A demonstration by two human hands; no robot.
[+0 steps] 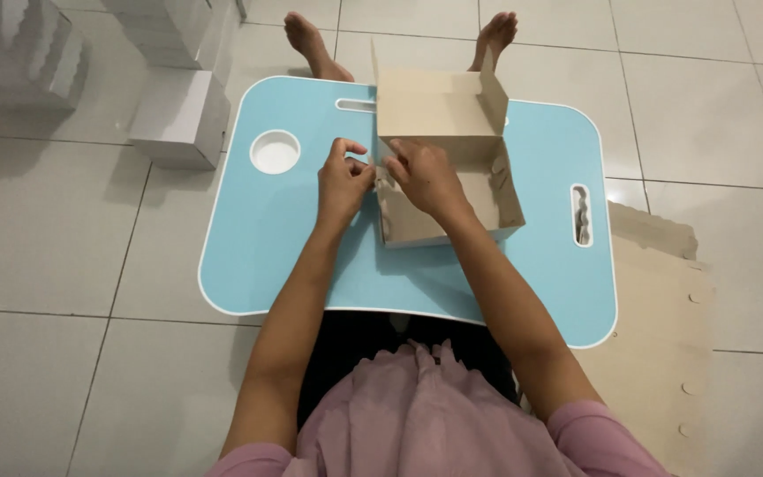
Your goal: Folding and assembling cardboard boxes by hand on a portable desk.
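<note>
Both the left hand (343, 181) and right hand (423, 175) pinch the left wall of the half-folded cardboard box (449, 168) standing on the blue lap table (258, 238).

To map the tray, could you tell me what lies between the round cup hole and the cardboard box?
Head view: the left hand lies between cup hole and cardboard box.

Both bare forearms reach forward from the lap and converge, so that the left hand (343, 181) and right hand (423, 175) sit just beside each other. The left hand's fingers curl inward with the thumb and forefinger pinched in a small grip. The right hand lies palm down, knuckles up, its fingers bent toward the left hand's fingertips.
</note>
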